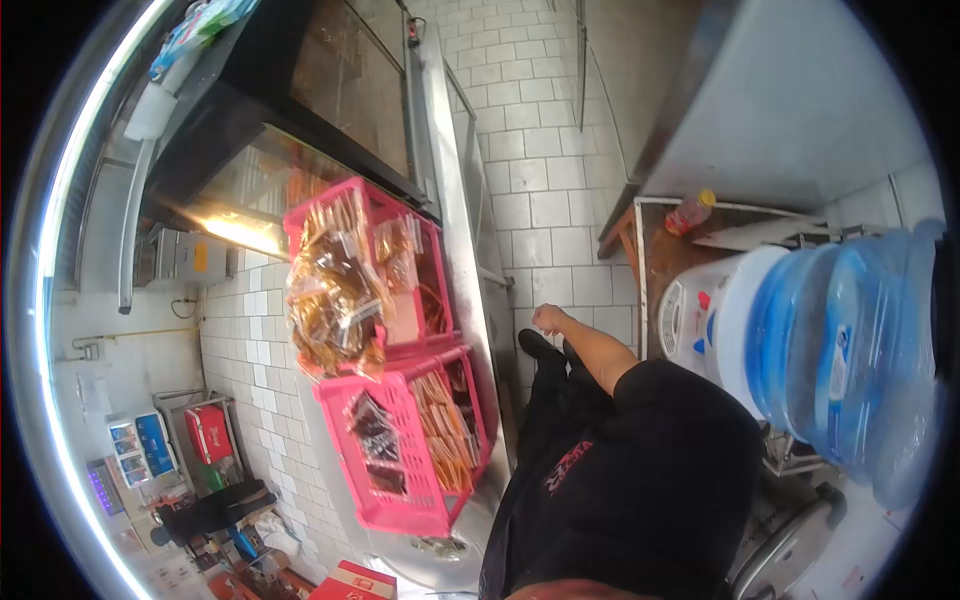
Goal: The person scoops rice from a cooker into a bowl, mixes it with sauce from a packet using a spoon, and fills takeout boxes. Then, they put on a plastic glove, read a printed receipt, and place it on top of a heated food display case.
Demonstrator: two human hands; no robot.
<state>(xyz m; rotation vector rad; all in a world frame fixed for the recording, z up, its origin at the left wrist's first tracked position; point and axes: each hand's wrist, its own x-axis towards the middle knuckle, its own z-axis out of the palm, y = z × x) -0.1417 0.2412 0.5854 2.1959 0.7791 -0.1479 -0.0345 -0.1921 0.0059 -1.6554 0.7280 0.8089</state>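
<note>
My right hand [548,319] hangs low in front of my black shirt, over the tiled floor near my shoe. Its fingers are curled in, and I see nothing held in them. My left hand is out of view. To the left, a steel counter [460,190] carries two pink plastic baskets. The farther basket [400,350] is heaped with clear bags of brown food [335,290]. In the nearer basket [400,515] are rows of flat orange-brown packets [443,430] and some dark packets [375,428]. The hand touches neither basket.
On my right stand large blue water bottles [800,345] and a white-framed table [660,250] bearing a red bottle with a yellow cap [690,213]. A glass-fronted cabinet [350,90] sits behind the counter. Between both sides runs a white tiled aisle [535,180].
</note>
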